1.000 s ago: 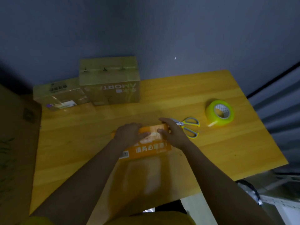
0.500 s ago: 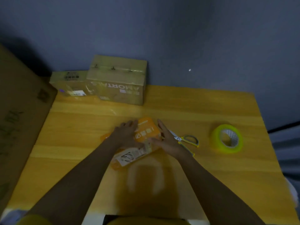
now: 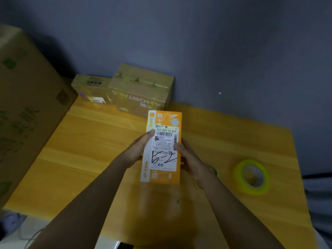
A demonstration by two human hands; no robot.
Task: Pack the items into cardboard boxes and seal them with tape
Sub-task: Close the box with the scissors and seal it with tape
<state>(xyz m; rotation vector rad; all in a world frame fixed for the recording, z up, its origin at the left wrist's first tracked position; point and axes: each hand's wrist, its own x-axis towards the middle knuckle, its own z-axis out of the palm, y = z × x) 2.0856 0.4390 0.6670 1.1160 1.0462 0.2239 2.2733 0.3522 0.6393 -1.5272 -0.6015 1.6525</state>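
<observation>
Both hands hold a small orange cardboard box (image 3: pixel 162 148) above the middle of the wooden table (image 3: pixel 89 141). Its white shipping label with a barcode and handwriting faces me. My left hand (image 3: pixel 139 150) grips the box's left edge, thumb on the label. My right hand (image 3: pixel 188 157) grips the right edge. A roll of yellow-green tape (image 3: pixel 251 177) lies flat on the table to the right. Scissors with yellow handles (image 3: pixel 213 172) are mostly hidden behind my right wrist.
Two taped brown cardboard boxes stand against the back wall: a taller one (image 3: pixel 142 90) and a lower one (image 3: pixel 91 90) to its left. A large cardboard box (image 3: pixel 25 114) rises along the table's left edge. The floor shows below the near edge.
The orange box was lying on the table under both hands; it is now lifted and turned upright lengthwise, label towards me. The camera view has shifted left and closer.
</observation>
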